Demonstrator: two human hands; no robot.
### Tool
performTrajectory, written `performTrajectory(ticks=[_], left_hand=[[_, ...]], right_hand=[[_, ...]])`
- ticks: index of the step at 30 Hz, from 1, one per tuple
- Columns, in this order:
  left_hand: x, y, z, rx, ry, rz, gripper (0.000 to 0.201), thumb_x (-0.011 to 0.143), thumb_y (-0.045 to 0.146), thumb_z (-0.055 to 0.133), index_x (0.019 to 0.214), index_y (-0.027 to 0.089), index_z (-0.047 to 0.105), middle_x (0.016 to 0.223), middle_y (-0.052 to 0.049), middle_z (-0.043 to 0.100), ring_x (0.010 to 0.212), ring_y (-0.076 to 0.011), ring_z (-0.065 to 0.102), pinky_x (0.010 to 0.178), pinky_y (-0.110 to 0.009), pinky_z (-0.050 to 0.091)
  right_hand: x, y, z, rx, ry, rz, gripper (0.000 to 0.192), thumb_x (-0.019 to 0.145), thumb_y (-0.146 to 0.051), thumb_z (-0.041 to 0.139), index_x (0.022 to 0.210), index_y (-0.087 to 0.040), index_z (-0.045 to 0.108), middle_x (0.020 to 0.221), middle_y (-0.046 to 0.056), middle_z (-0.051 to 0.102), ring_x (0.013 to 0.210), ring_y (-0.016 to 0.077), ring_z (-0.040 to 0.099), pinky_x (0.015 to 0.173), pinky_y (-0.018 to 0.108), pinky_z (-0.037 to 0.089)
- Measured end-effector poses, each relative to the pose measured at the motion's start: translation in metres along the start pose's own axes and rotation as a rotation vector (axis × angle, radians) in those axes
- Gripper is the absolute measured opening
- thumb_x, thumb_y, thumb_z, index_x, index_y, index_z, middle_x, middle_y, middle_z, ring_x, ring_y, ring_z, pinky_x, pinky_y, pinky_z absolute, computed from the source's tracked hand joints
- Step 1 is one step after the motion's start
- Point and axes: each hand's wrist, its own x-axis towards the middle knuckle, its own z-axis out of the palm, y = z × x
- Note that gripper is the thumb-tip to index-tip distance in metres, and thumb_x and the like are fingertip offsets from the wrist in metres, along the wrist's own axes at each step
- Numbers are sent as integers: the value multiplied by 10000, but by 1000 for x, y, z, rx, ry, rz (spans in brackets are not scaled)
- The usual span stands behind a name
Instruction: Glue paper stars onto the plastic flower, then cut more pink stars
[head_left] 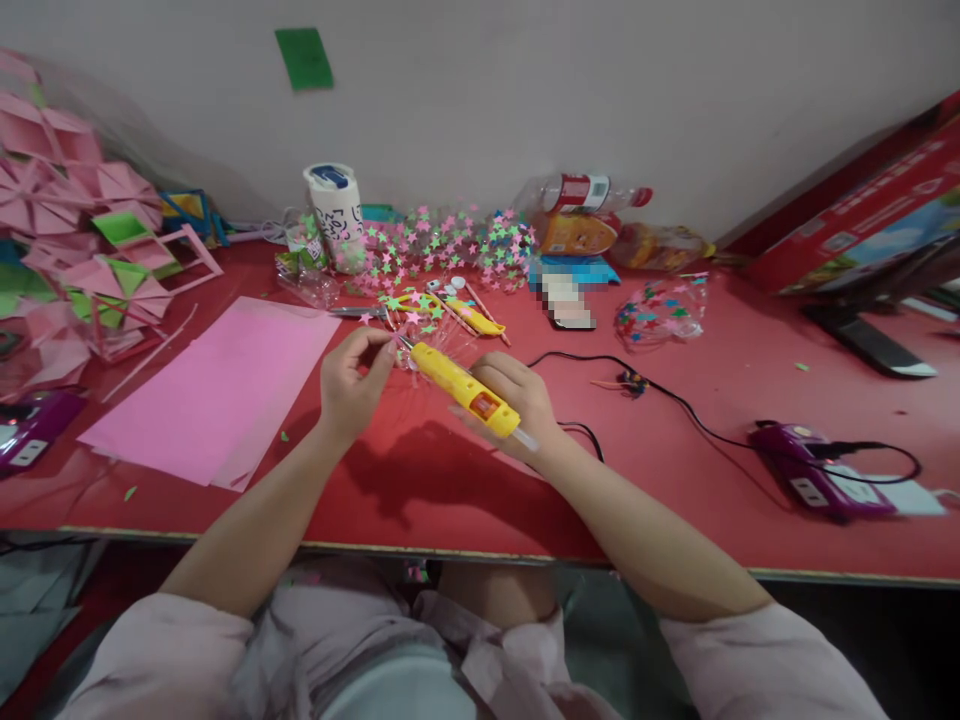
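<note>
My right hand (517,392) is wrapped round a yellow hot glue gun (454,380), with a clear glue stick (526,438) jutting from its back end. The gun's metal nozzle points left, to the fingertips of my left hand (354,380). Thumb and forefinger of that hand are pinched on what looks like a small pink star (395,341); fingers partly hide it. Just beyond the nozzle lie loose pink and green stars (420,312), scissors (358,312) and a yellow tool (484,322).
Pink paper sheets (217,385) lie at left, beside folded pink and green paper shapes (97,220). Behind stand a patterned white cylinder (335,215) and bottles (589,192). A bag of stars (660,310) and a purple power strip (821,470) with a black cord are at right.
</note>
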Motion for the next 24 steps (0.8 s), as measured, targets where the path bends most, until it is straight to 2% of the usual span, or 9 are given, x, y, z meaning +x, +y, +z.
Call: performTrajectory(ticks=[9, 24], left_hand=[[-1, 2, 1, 37, -7, 15, 101, 828, 240, 552, 751, 185, 587, 620, 20, 597, 572, -91, 529, 575, -213, 438], [-1, 0, 0, 63, -5, 35, 103, 829, 235, 548, 748, 184, 585, 639, 16, 597, 590, -93, 538, 602, -215, 451]], right_hand=[[1, 0, -1, 15, -15, 21, 244, 875, -353, 518, 700, -210, 429, 637, -9, 424, 578, 131, 381, 534, 265, 314], [0, 1, 1, 13, -25, 45, 328, 876, -398, 528, 653, -217, 371, 617, -25, 373, 550, 117, 346, 512, 253, 272]])
